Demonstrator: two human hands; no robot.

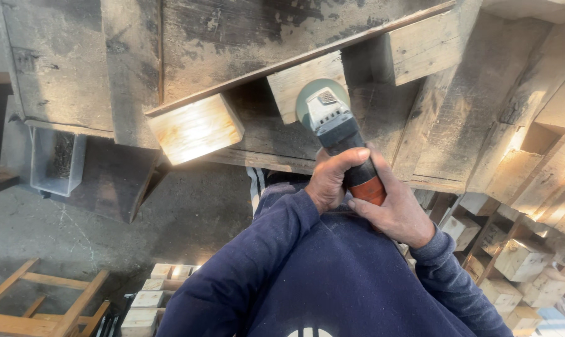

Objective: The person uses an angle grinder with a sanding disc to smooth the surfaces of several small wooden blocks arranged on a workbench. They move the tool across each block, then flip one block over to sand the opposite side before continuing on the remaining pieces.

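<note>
My left hand (332,178) and my right hand (396,211) both grip the black and orange handle of an angle grinder (332,122). Its round disc presses against the face of the middle wooden block (295,81) of a pallet (232,37) lying on its side. Another square block (195,128) sits to the left and a third (423,43) to the right. My dark blue sleeves and sweatshirt (332,281) fill the lower middle.
A grey plastic crate (56,162) stands on the concrete floor at left. A wooden frame (39,306) lies bottom left. Several cut wooden blocks (148,299) are stacked near my feet, more pallets and blocks (519,259) at right.
</note>
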